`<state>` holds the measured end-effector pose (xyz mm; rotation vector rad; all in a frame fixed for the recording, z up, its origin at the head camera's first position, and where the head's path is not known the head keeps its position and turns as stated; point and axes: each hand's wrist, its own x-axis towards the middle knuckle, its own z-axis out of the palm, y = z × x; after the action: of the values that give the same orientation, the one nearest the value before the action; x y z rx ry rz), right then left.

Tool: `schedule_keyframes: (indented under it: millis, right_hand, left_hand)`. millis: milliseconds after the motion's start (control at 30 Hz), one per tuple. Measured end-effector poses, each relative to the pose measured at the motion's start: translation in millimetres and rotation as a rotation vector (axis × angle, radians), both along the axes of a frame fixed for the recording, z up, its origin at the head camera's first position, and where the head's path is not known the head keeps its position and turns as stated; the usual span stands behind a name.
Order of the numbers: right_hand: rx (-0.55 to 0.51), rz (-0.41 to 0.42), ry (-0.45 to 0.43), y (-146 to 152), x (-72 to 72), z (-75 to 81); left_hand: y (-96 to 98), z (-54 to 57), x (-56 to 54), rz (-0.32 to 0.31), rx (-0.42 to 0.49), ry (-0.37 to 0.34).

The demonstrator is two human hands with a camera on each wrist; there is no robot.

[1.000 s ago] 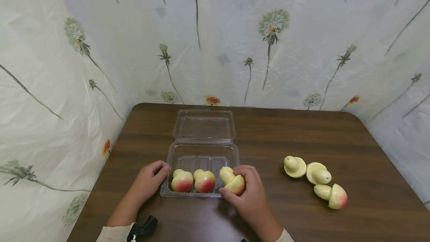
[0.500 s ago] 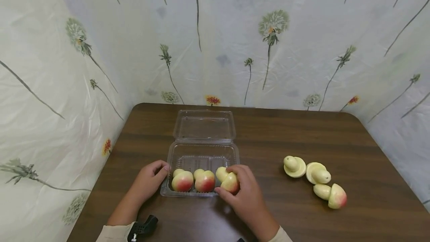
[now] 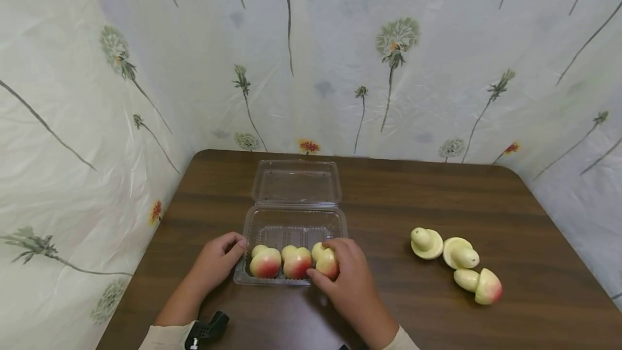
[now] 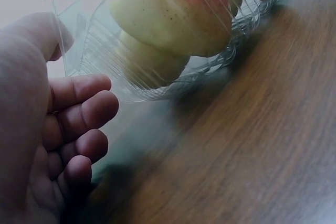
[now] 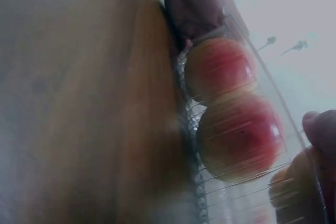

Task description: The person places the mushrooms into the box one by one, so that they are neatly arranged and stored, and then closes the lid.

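Observation:
A clear plastic clamshell box point(image 3: 295, 221) lies with its lid folded back. Two mushroom-shaped pieces, pale yellow with red-blushed caps, sit along its near side: a left one point(image 3: 265, 263) and a middle one point(image 3: 297, 262). My right hand point(image 3: 351, 271) grips a third mushroom point(image 3: 326, 261) between thumb and fingers at the box's near right; the hand hides its right side. At the left wall, my left hand point(image 3: 221, 258) pinches the box edge. In the left wrist view, its thumb is at the clear wall and its curled fingers point(image 4: 86, 111) are outside.
Three more mushroom pieces lie on the brown table point(image 3: 389, 199) at the right: a back-left one point(image 3: 426, 242), a middle one point(image 3: 460, 253) and a near one point(image 3: 480, 285). A flower-printed sheet point(image 3: 330, 58) hangs behind the table and at its sides.
My right hand has moved left with its mushroom, bringing it in beside the middle one in the box. My left hand has stayed at the box's left edge.

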<state>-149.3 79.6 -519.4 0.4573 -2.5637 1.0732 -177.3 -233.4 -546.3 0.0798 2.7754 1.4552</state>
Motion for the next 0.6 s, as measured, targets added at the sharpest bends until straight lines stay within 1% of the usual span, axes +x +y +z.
schedule_keyframes:
  millis: [233,400,600]
  right_hand:
    - [0.029,-0.002,0.004,-0.1,-1.4,0.6]
    - [0.044,-0.027,-0.001,-1.3,-1.1,1.8]
    - [0.088,-0.031,-0.008,-1.1,-3.0,2.6]
  left_hand:
    - [0.0,-1.5,0.6,-0.004,-0.002,-0.011]
    - [0.5,-0.7,0.0,-0.005,0.001,-0.015]
    - [2.2,-1.4,-0.9,0.000,-0.003,-0.019]
